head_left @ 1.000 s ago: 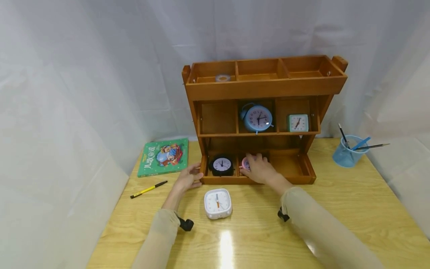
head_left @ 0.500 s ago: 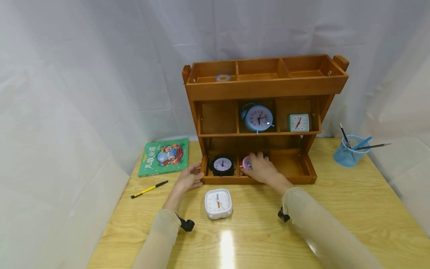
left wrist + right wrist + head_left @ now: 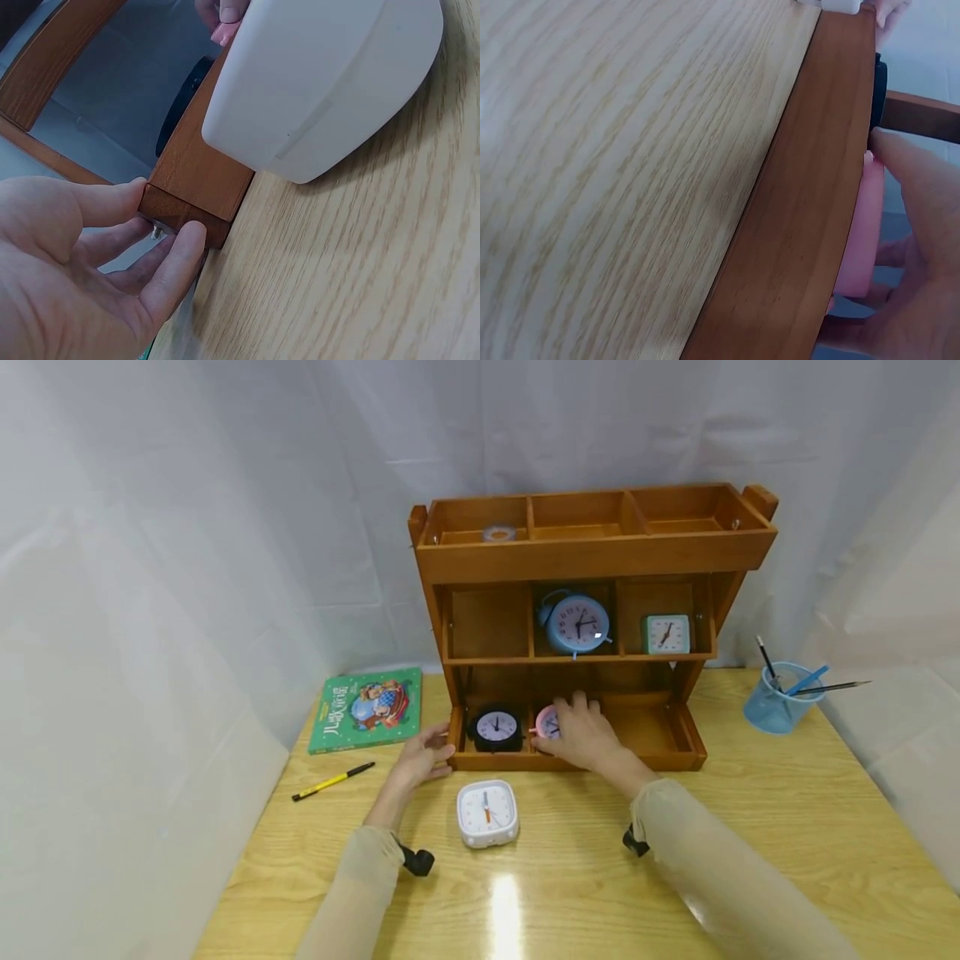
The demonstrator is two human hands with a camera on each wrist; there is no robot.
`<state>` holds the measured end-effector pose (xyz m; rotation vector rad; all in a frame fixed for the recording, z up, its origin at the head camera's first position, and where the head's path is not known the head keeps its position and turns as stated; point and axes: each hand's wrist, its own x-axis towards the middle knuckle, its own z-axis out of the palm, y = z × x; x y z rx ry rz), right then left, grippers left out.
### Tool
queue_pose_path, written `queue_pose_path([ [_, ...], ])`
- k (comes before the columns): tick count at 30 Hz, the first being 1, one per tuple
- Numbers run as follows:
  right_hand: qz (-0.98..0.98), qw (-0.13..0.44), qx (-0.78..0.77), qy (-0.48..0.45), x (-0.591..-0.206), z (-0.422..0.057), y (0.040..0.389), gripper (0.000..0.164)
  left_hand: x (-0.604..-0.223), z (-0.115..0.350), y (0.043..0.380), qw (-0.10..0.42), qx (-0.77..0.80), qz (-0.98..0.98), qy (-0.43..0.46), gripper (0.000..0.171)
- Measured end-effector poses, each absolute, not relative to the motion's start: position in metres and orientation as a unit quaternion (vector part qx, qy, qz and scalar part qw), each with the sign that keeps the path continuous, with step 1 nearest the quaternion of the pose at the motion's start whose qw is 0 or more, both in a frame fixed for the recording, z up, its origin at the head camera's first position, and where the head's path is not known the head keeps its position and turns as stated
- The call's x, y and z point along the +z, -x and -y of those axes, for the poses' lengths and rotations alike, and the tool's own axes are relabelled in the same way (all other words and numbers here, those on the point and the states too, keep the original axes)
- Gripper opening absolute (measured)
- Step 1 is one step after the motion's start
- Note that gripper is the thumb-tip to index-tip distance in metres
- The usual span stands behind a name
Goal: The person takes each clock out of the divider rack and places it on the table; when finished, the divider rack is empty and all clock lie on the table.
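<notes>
My right hand [image 3: 587, 735] grips a small round pink alarm clock [image 3: 546, 723] in the bottom middle compartment of a brown wooden shelf [image 3: 592, 560]. In the right wrist view the thumb and fingers of the right hand [image 3: 922, 247] lie around the pink alarm clock [image 3: 861, 232]; its right part is hidden by them in the head view. My left hand [image 3: 420, 760] touches the shelf's lower left corner, its thumb and fingers against the end of the wood [image 3: 176, 206]. Beside the pink one, a black round clock [image 3: 496, 729] sits in the bottom left compartment.
A white square clock [image 3: 487, 812] lies on the table in front of the shelf. A blue alarm clock [image 3: 577, 623] and a green square clock [image 3: 666, 634] occupy the middle tier; a tape roll [image 3: 498, 533] is on top. Left are a book [image 3: 366, 710] and pen [image 3: 333, 782]; right, a pencil cup [image 3: 776, 706].
The right hand has shifted the pink alarm clock slightly left and turned it a little within its compartment. My left hand keeps its place at the shelf corner.
</notes>
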<state>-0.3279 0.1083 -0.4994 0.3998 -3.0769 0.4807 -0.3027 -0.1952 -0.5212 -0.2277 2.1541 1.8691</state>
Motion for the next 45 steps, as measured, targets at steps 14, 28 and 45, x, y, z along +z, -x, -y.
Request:
queue_pose_path([
  [14, 0.967, -0.031, 0.223, -0.123, -0.493, -0.122, 0.338, 0.085, -0.52, 0.196, 0.301, 0.145, 0.648, -0.745, 0.064, 0.058],
  [28, 0.989, 0.003, 0.101, -0.112, -0.485, -0.123, 0.328, 0.081, -0.518, 0.194, 0.299, 0.135, 0.653, -0.742, 0.072, 0.056],
  [45, 0.952, -0.013, 0.278, -0.125, -0.481, -0.131, 0.326, 0.06, -0.519, 0.193, 0.299, 0.128, 0.644, -0.75, 0.079, 0.055],
])
